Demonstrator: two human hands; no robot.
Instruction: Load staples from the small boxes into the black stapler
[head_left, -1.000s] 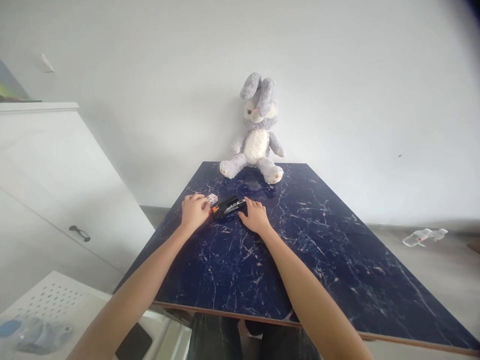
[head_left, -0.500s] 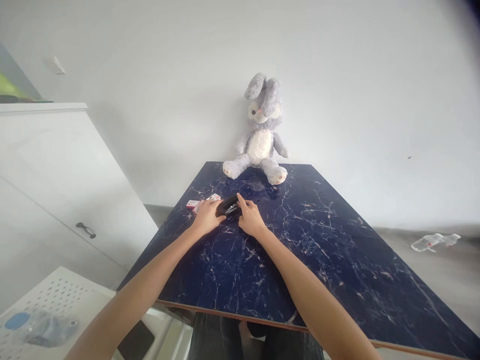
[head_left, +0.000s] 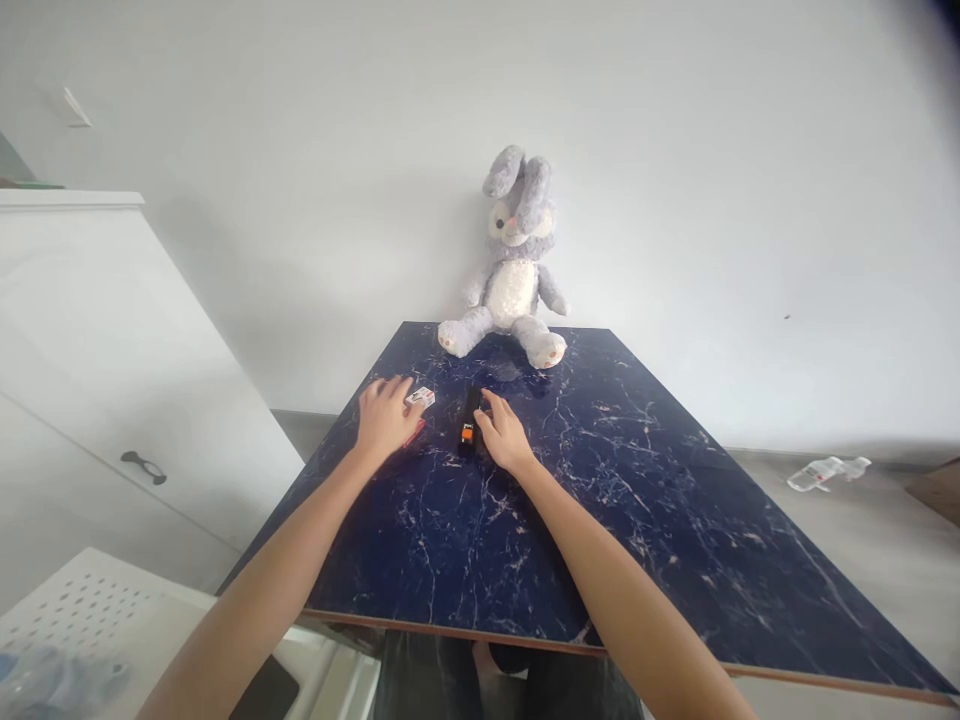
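A black oblong object (head_left: 470, 418) with an orange patch on its near end lies on the dark blue marbled table; I cannot make out its exact kind. The fingers and thumb of my right hand (head_left: 505, 432) are curled against its right side. To the left, my left hand (head_left: 385, 415) hovers low with its fingers spread, slightly blurred. Beside its fingertips is a small white-and-red box (head_left: 421, 397). A red item (head_left: 415, 432) shows partly from under that hand, the rest of it covered.
A grey plush rabbit (head_left: 513, 275) sits at the table's far edge against the wall. To the left are a white cabinet (head_left: 97, 330) and a perforated white surface (head_left: 90, 600) carrying a clear plastic item. Clear bottles (head_left: 817, 474) lie on the floor at right.
My left hand has let go of the black object and moved left to the small boxes. The black object has turned more upright in view, showing its orange patch, with my right hand still at it.
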